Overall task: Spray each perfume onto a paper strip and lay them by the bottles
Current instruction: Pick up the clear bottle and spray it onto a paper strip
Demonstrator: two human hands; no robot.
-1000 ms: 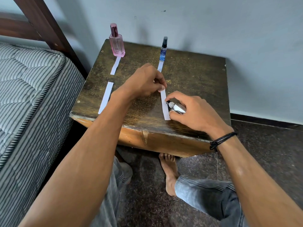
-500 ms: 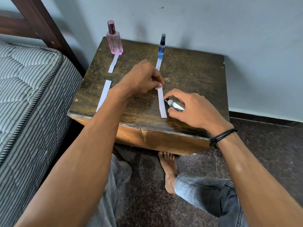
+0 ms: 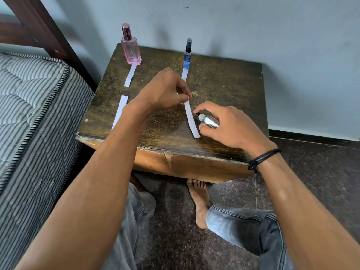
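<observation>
White strip point(image 3: 191, 120) pinched by left hand point(image 3: 165, 92), right hand point(image 3: 231, 125) gripping small bottle point(image 3: 207, 121) alongside

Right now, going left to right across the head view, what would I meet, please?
Striped mattress → pink bottle → blue bottle → small clear bottle gripped by the right hand → black wristband.
</observation>
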